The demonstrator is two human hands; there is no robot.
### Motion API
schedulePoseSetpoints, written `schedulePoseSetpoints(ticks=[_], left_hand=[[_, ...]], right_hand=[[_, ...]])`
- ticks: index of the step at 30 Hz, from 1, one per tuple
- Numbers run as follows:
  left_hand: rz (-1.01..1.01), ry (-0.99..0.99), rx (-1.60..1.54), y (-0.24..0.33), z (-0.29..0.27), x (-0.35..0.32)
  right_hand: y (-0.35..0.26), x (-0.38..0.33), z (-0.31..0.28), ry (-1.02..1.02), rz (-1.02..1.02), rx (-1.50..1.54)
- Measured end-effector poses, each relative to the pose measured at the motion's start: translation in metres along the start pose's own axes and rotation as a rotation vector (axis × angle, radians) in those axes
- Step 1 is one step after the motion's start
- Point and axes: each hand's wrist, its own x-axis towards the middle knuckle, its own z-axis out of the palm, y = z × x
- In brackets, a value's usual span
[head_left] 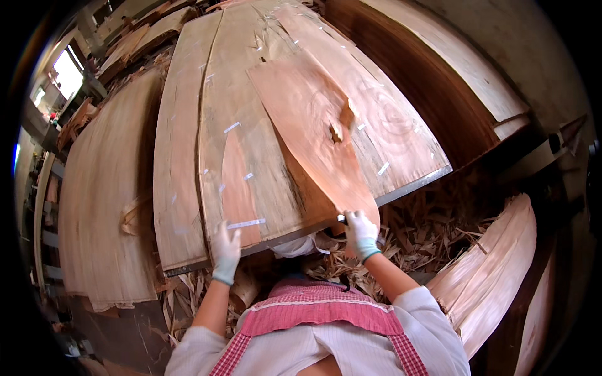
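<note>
The right hand (361, 233) covers the near tip of the loose veneer strip (313, 135), so its grip there cannot be made out, nor the dark item by its thumb. Veneer sheets (213, 119) hide the bench top. The stacks at far left (103, 188) blur toward the rim.

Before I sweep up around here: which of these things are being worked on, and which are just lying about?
In hand: reddish veneer sheet under the right hand; taped veneer sheets under the left hand.

Lying about: wood scraps; veneer stack at left; curved sheets at right.
</note>
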Motion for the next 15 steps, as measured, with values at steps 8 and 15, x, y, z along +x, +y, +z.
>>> schedulePoseSetpoints(ticks=[8, 15], left_hand=[[0.530, 0.033, 0.141, 0.127, 0.066, 0.196], [1.066, -0.368, -0.132, 0.206, 0.100, 0.205]], right_hand=[[0.015, -0.025, -0.214, 0.268, 0.023, 0.017], [0.116, -0.134, -0.348, 0.582, 0.433, 0.081]])
